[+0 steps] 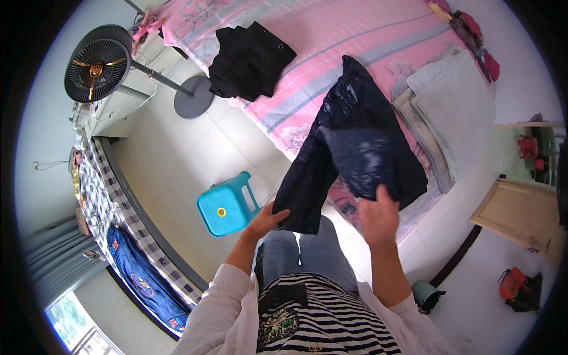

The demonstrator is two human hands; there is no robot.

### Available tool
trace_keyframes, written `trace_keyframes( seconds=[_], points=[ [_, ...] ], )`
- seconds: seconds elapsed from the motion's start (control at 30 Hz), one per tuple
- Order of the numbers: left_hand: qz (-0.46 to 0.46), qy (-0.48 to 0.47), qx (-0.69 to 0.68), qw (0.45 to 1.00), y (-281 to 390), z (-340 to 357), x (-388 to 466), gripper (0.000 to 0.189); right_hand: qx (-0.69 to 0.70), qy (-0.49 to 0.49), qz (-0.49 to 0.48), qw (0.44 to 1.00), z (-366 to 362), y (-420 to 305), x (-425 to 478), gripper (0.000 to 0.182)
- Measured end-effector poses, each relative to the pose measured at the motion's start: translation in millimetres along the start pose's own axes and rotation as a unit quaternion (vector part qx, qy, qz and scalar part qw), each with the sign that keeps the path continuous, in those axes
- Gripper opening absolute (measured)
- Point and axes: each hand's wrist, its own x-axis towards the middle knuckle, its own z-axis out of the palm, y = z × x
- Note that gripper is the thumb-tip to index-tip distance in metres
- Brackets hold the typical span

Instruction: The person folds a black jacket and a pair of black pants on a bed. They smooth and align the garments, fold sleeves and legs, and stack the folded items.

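Observation:
A pair of dark navy trousers (355, 111), shiny in places, is stretched from the pink bed towards me. My left hand (267, 220) grips the end of one leg, thumb on top, above my knee and past the bed's edge. My right hand (379, 217) is at the end of the other leg, blurred, with the hem pinched at the thumb. That leg is lifted and blurred over the rest of the garment. The trousers' far end rests on the bed cover (306, 91). A folded black garment (253, 60) with metal eyelets lies on the bed to the left.
Folded pale bedding (452, 111) is stacked on the bed's right side. On the tiled floor stand a turquoise plastic stool (226, 206) and a pedestal fan (97, 66). A checked cloth (146, 253) covers furniture at left. A pale green bin (426, 295) stands at right.

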Motion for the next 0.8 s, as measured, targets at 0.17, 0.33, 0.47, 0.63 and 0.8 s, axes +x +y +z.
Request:
trace_keyframes(
  seconds=[0.17, 0.33, 0.47, 0.63, 0.8],
  points=[
    [-0.036, -0.104, -0.042, 0.993, 11.7, 6.5, -29.1, 0.044, 0.599, -0.113, 0.088, 0.788, 40.5, -14.8, -27.7, 0.026],
    [-0.053, -0.130, -0.152, 0.978, 16.5, 10.7, -59.1, 0.036, 0.405, -0.228, -0.017, 0.885, 41.3, -32.3, -56.7, 0.028],
    [-0.010, -0.139, -0.246, 0.959, 13.1, 10.9, -76.9, 0.038, 0.251, -0.209, -0.226, 0.918, 40.2, -27.1, -72.7, 0.038],
    [0.013, -0.173, -0.306, 0.936, 25.0, 16.1, -93.8, 0.036, 0.241, -0.164, -0.238, 0.926, 35.6, -35.0, -95.4, 0.026],
    [0.008, -0.099, -0.298, 0.949, 45.3, 27.6, -105.3, 0.033, 0.240, -0.155, -0.256, 0.923, 25.7, -38.4, -102.9, 0.022]
  ],
)
